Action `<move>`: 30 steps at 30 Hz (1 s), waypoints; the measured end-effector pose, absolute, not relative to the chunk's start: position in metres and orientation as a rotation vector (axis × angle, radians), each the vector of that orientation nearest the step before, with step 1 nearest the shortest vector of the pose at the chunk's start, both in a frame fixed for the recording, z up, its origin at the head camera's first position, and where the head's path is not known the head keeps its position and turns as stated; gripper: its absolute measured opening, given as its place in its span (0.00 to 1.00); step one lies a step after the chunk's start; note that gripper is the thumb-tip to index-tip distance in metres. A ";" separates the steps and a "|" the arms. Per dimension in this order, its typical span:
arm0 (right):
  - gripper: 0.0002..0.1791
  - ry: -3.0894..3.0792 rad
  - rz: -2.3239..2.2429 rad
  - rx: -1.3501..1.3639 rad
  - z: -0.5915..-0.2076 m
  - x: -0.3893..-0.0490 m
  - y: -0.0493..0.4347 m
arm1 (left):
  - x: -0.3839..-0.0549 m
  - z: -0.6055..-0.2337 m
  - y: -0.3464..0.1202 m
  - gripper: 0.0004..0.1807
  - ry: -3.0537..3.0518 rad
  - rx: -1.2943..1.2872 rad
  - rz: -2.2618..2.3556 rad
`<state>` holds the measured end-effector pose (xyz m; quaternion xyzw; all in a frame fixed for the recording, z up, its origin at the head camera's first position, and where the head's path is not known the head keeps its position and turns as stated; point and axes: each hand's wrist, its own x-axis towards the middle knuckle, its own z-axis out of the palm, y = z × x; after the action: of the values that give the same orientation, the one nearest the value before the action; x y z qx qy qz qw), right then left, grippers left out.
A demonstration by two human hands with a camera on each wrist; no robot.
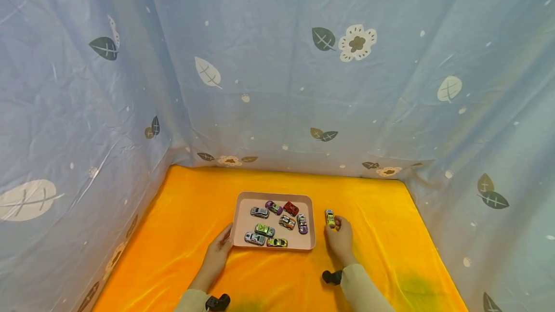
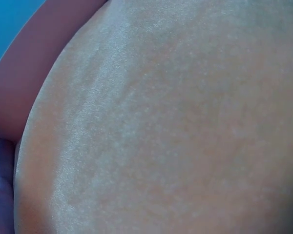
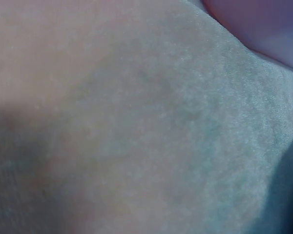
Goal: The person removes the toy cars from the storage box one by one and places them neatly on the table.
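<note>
A shallow pink tray [image 1: 273,200] lies on the yellow cloth with several toy cars inside, among them a red car [image 1: 291,208], a green car [image 1: 264,229] and an orange-and-white car [image 1: 287,222]. My left hand [image 1: 215,254] grips the tray's left edge near its front corner. To the right of the tray, my right hand [image 1: 341,240] pinches a yellow toy car [image 1: 330,217] by its near end. Skin fills most of both wrist views. The left wrist view shows part of the tray [image 2: 34,63]; the yellow car cannot be made out in the right wrist view.
Yellow plush cloth [image 1: 368,201] covers the surface around the tray. A blue curtain [image 1: 277,110] with leaf and flower prints encloses the back and both sides. Dark wrist-worn devices sit at both cuffs.
</note>
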<state>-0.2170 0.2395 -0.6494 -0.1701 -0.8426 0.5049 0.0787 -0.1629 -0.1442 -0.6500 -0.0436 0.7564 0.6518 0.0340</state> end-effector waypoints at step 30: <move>0.31 -2.681 1.573 -0.352 -0.608 -0.213 0.253 | -0.160 -0.640 -0.145 0.27 2.309 -0.115 2.014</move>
<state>-0.2127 0.2527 -0.6076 -0.1124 -0.8570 0.5028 0.0066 -0.1603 -0.1448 -0.6404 -0.0374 0.7526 0.6563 0.0380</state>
